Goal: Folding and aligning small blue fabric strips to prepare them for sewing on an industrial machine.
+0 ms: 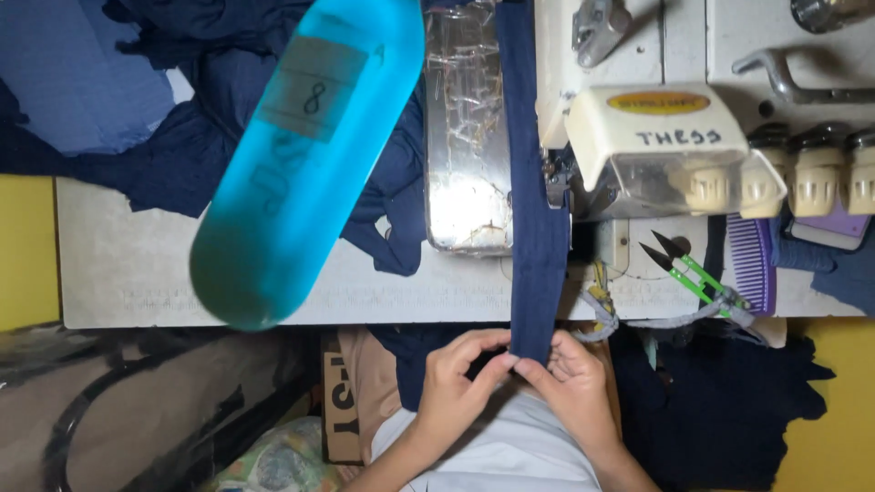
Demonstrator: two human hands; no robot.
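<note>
Two hands: both mine, at the lower middle of the frame, just below the table edge.
Left hand: fingers curled, thumb and fingertips pinching the near end of the navy strip.
Right hand: closed the same way on the same end, touching my left hand at the fingertips.
Navy strip: one long narrow band of dark blue cloth. It runs from my fingers up the frame, over the table edge, past the shiny metal plate and alongside the sewing machine to the top of the frame.
Progress: the strip lies straight and flat along the machine. I judge the near end is only being folded or lined up. I cannot tell whether any seam has been sewn.
Remaining: a heap of dark blue cloth sits at the upper left; I cannot tell whether it is finished or waiting.
Tools: green-handled thread snips lie at the right of the frame, with a purple comb just beside them.
Blue tube: a translucent rounded object, close to the camera and blurred, crossing the upper left.
Surface: a pale, worn table, scuffed near its front edge.
Room: yellow shows at the far left and lower right. Dark cloth hangs below the table at the right.
</note>
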